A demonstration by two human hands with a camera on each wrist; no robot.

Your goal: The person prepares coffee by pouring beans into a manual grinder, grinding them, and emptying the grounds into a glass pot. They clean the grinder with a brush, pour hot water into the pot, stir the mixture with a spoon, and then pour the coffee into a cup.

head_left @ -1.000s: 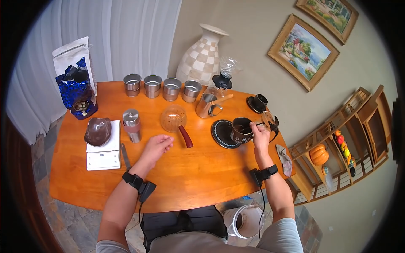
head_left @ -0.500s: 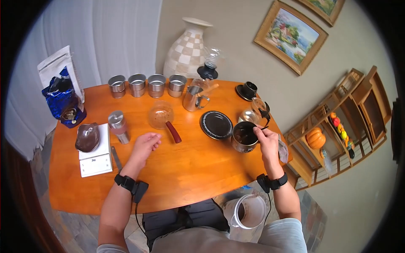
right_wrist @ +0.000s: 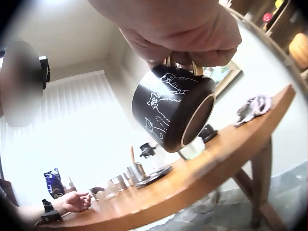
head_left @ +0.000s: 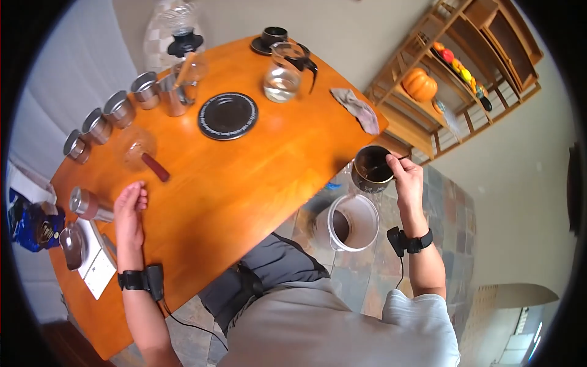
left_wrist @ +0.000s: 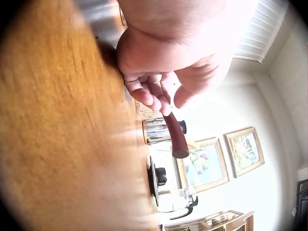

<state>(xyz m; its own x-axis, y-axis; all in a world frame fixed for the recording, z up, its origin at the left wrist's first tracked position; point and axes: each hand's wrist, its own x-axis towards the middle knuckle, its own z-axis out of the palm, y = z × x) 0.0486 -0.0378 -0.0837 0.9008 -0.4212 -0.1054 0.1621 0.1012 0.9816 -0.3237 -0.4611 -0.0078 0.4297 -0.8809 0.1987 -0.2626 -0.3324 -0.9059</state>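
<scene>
A black mug (head_left: 372,169) with white cat drawings (right_wrist: 168,103) is off the table, beyond its right edge, near and above a white bucket (head_left: 355,221). My right hand (head_left: 408,183) grips its handle; in the right wrist view the hand (right_wrist: 178,33) has its fingers round the gold-edged handle, and the mug is tilted. Dark contents show inside the mug. My left hand (head_left: 129,214) rests on the table with fingers loosely curled, holding nothing. Near it lies a dark red handle (head_left: 155,167) of a glass vessel, also visible in the left wrist view as a handle (left_wrist: 178,139).
A black saucer (head_left: 228,116), glass pot (head_left: 282,81), metal pitcher (head_left: 175,98) and grey cloth (head_left: 356,110) are on the table. Several metal cups (head_left: 119,109) line its far side. At the left are a grinder (head_left: 92,205), white scale (head_left: 98,269) and blue bag (head_left: 35,226).
The mug has moved off its saucer, rightward past the table edge toward the bucket, in my right hand. The head view has turned right. My left hand remains empty.
</scene>
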